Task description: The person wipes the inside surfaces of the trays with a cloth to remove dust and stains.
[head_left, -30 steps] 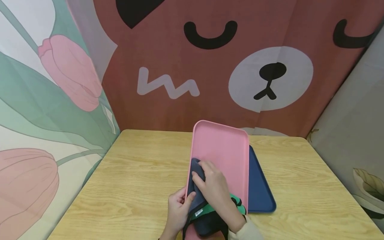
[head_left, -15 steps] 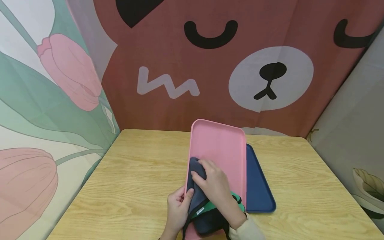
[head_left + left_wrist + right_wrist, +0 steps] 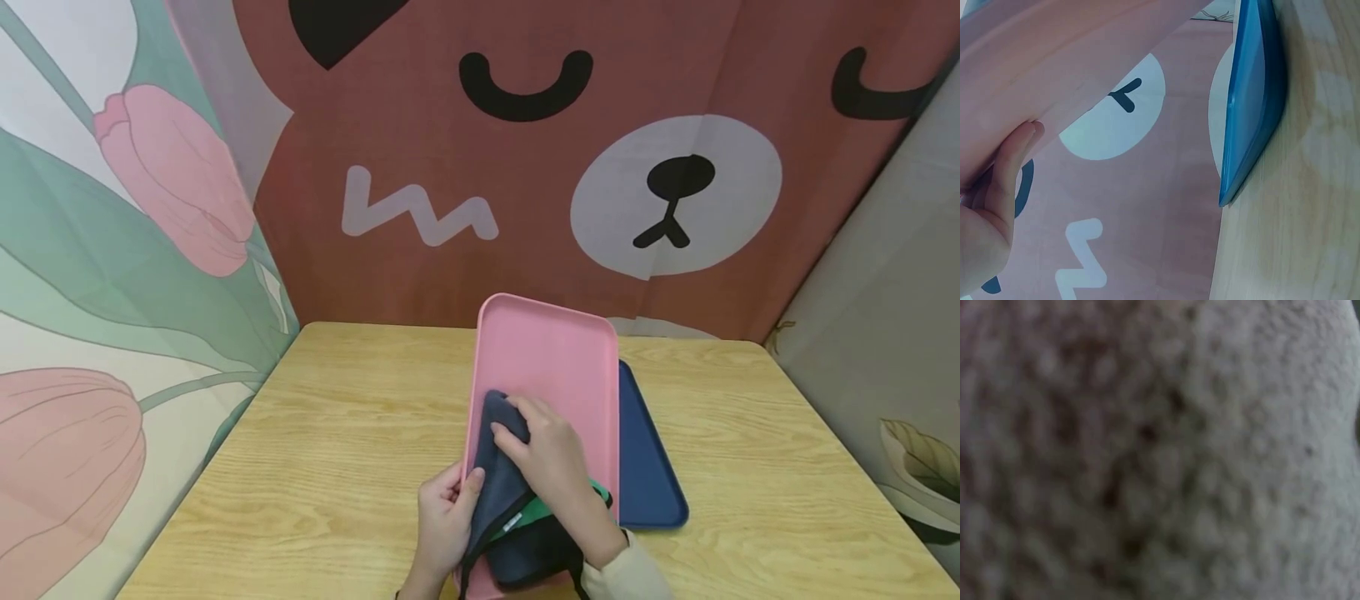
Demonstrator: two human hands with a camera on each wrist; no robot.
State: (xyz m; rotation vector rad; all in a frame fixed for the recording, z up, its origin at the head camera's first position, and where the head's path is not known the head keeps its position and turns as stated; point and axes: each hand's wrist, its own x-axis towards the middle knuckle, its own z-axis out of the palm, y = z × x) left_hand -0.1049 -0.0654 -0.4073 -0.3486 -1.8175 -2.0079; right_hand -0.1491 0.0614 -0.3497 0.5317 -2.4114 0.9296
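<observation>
Nearest to the viewer, a pale sleeve (image 3: 626, 575) reaches in from below; in the right wrist view such fabric, blurred, fills almost everything. Close by lies a black item (image 3: 528, 554), over the lower part of the pink tray (image 3: 551, 358). Beside it, the left hand (image 3: 447, 517) grips the left edge of this tray, with the thumb on the front side. The right hand (image 3: 551, 454) has its fingers and thumb bent around the upper part of a dark cloth (image 3: 498, 483), which lies slantwise on the left half of the pink tray. Below this cloth shows a green fabric (image 3: 532, 512); whether they are one piece, I cannot tell. Farther, a blue tray (image 3: 648, 467) rests on the wooden surface (image 3: 337, 458), partly hidden behind the pink one. Behind everything hangs a brown bear curtain (image 3: 420, 283).
</observation>
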